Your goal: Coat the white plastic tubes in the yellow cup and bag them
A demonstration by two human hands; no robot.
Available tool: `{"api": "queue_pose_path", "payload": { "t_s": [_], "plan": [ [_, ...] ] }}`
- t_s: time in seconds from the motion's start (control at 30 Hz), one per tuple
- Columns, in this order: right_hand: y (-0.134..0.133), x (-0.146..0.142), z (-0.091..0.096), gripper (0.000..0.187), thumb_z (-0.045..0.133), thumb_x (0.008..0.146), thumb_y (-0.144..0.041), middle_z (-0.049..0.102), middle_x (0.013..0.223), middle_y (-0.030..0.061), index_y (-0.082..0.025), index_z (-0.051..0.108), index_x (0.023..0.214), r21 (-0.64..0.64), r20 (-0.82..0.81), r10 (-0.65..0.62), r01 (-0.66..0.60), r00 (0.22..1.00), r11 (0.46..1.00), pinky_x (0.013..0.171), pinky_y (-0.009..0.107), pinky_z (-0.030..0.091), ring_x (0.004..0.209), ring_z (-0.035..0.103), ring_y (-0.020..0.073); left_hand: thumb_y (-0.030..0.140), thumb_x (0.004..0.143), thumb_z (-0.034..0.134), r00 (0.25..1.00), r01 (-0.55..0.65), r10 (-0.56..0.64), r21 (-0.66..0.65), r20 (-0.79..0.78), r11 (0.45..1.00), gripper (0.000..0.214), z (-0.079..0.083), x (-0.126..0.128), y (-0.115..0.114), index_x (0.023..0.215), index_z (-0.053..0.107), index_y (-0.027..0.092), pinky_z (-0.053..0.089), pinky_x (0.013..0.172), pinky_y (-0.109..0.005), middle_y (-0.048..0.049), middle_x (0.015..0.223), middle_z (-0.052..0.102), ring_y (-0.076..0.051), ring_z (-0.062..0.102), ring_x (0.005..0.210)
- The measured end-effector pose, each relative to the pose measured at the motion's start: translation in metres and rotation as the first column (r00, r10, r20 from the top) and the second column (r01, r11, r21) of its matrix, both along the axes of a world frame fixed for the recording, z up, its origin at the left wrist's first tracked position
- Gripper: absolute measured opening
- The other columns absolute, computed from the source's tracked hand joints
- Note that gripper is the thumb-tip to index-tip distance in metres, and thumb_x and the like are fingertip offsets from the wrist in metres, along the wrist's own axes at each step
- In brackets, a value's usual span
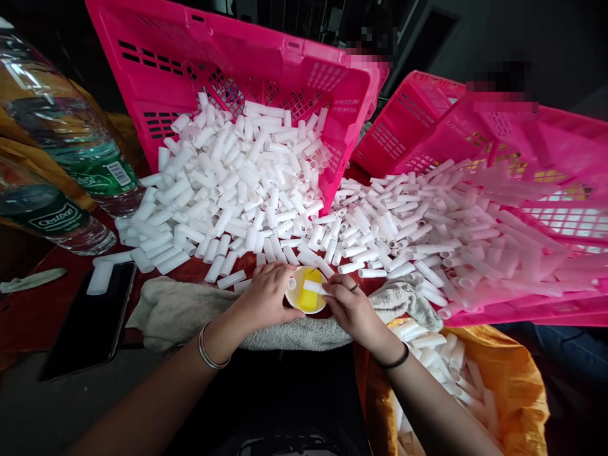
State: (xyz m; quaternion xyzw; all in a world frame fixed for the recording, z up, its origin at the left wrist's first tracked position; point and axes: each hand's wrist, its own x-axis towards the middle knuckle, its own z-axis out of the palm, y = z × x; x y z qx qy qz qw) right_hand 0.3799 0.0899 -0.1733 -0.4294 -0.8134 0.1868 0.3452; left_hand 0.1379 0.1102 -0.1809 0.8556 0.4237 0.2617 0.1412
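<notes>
A small white bowl (323, 305) with something bright yellow (308, 301) inside stands between my hands, at the front of the pile of white tubes. My right hand (349, 301) pinches a short white plastic tube (312, 287), which lies over the bowl and the yellow piece. At the bowl's left rim my left hand (270, 291) is closed around another tube, and only its round open end (291, 284) shows past the fingers. Behind both hands many loose white tubes (247, 171) are heaped. A grey towel (175, 310) lies under my wrists along the table's front edge.
Two pink crates (228, 38) lie tipped on their sides with tubes spilling out. An orange sack (517, 373) at the lower right holds more tubes. Water bottles (99, 164) stand at the left, near a black phone (90, 323) with a tube on it.
</notes>
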Motion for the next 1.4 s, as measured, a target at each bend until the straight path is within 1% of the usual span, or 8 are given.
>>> {"api": "queue_pose_path", "payload": {
  "t_s": [0.23,0.37,0.53,0.7,0.87,1.1,1.23,1.4],
  "plan": [
    [-0.007,-0.001,-0.002,0.015,0.053,0.098,-0.027,0.065,0.092,0.0067,-0.022,0.06,0.111,-0.17,-0.105,-0.072,0.053,0.992,0.984,0.075,0.037,0.059,0.086,0.066,0.0206,0.044,0.058,0.091,1.0,0.01,-0.01,0.013,0.024,1.0,0.084,-0.002,0.0,0.001,0.124,0.046,0.018,0.044,0.102,-0.056,-0.0162,0.124,0.064,-0.038,0.056,0.122],
    [-0.011,-0.002,-0.001,0.013,0.055,0.095,-0.022,0.062,0.105,0.0099,-0.023,0.065,0.104,-0.013,-0.027,0.013,-0.013,1.0,1.0,0.083,0.039,0.057,0.1,0.063,0.0225,0.045,0.057,0.091,1.0,0.007,-0.008,0.007,0.029,1.0,0.083,0.0,0.0,0.001,0.123,0.048,0.018,0.044,0.101,-0.056,-0.0158,0.123,0.064,-0.039,0.057,0.12],
    [-0.015,-0.004,0.0,0.016,0.055,0.097,-0.029,0.064,0.093,0.0069,-0.023,0.063,0.109,-0.153,-0.115,-0.089,0.071,0.989,0.986,0.07,0.034,0.058,0.086,0.065,0.0209,0.044,0.058,0.09,1.0,0.007,-0.007,-0.005,0.028,1.0,0.081,0.002,0.0,0.001,0.122,0.049,0.018,0.044,0.101,-0.056,-0.016,0.121,0.065,-0.038,0.057,0.12],
    [-0.017,-0.005,-0.001,0.009,0.057,0.094,-0.023,0.06,0.1,0.0085,-0.024,0.065,0.099,-0.003,-0.052,-0.008,0.008,0.999,1.0,0.08,0.038,0.056,0.096,0.062,0.0221,0.043,0.059,0.09,0.999,0.015,-0.014,-0.01,0.045,1.0,0.079,0.002,0.0,0.001,0.122,0.049,0.019,0.044,0.1,-0.054,-0.0153,0.123,0.064,-0.037,0.057,0.119],
    [-0.018,-0.006,-0.005,0.015,0.057,0.096,-0.031,0.062,0.09,0.005,-0.024,0.06,0.109,-0.214,-0.185,-0.118,0.077,0.976,0.974,0.064,0.032,0.057,0.077,0.063,0.0181,0.043,0.057,0.091,0.999,0.013,-0.013,-0.003,0.039,1.0,0.081,0.002,0.0,0.002,0.121,0.048,0.018,0.044,0.1,-0.055,-0.0157,0.122,0.064,-0.038,0.057,0.12],
    [-0.023,-0.003,-0.005,0.01,0.057,0.093,-0.019,0.066,0.104,0.0083,-0.024,0.063,0.1,0.091,-0.089,0.03,-0.022,0.996,0.996,0.084,0.04,0.058,0.098,0.066,0.0218,0.052,0.063,0.085,1.0,0.021,-0.02,0.044,-0.006,0.999,0.074,0.007,-0.003,0.002,0.118,0.048,0.019,0.041,0.102,-0.056,-0.0165,0.125,0.06,-0.039,0.052,0.124],
    [-0.021,-0.011,0.014,0.015,0.059,0.096,-0.033,0.068,0.098,0.007,-0.024,0.057,0.109,-0.078,-0.375,-0.173,0.155,0.911,0.985,0.073,0.033,0.06,0.086,0.068,0.0189,0.038,0.09,0.055,1.0,-0.012,0.009,0.111,0.028,0.994,0.029,0.024,-0.009,0.001,0.108,0.051,0.016,0.046,0.096,-0.052,-0.0178,0.118,0.06,-0.034,0.056,0.116],
    [-0.019,-0.022,0.052,0.028,0.062,0.093,-0.049,0.067,0.084,0.0023,-0.023,0.061,0.105,-0.304,-0.509,-0.232,0.079,0.829,0.949,0.062,0.027,0.056,0.068,0.063,0.0145,0.024,0.099,0.044,0.998,0.049,-0.053,0.105,0.036,0.993,0.014,0.057,-0.01,-0.003,0.109,0.052,0.018,0.054,0.074,-0.035,-0.0079,0.096,0.065,-0.022,0.064,0.085]
  ]
}}
